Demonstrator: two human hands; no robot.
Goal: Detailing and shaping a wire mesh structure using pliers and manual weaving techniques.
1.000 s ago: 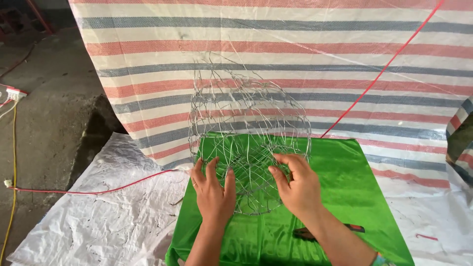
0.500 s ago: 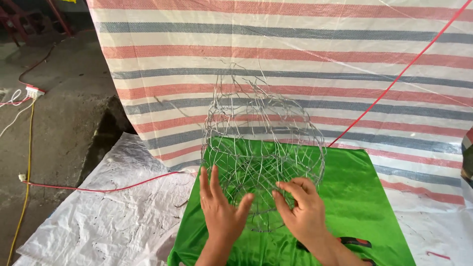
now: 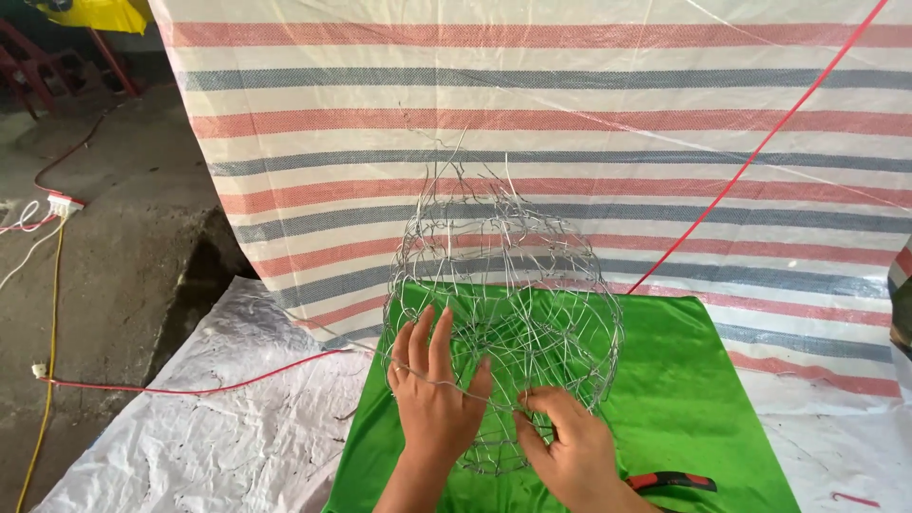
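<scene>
Wire mesh cage (image 3: 503, 313) sits upright on green cloth (image 3: 684, 399), w/ striped tarp (image 3: 532, 104) behind it. L hand (image 3: 435, 399) laid flat on the near side, fingers spread & extended. R hand (image 3: 570, 446) curled, fingertips pinching wire strands low on the frame. Red-handled pliers (image 3: 670, 481) lie on cloth just beside R wrist. Red cord (image 3: 190, 388) runs across white sheet (image 3: 209, 446) at left.

- We see a wire cage (image 3: 503, 285): thin silvery mesh, rounded and open-weave, loose ends sticking up at its top.
- It stands upright at centre frame, its lower part over green cloth.
</scene>
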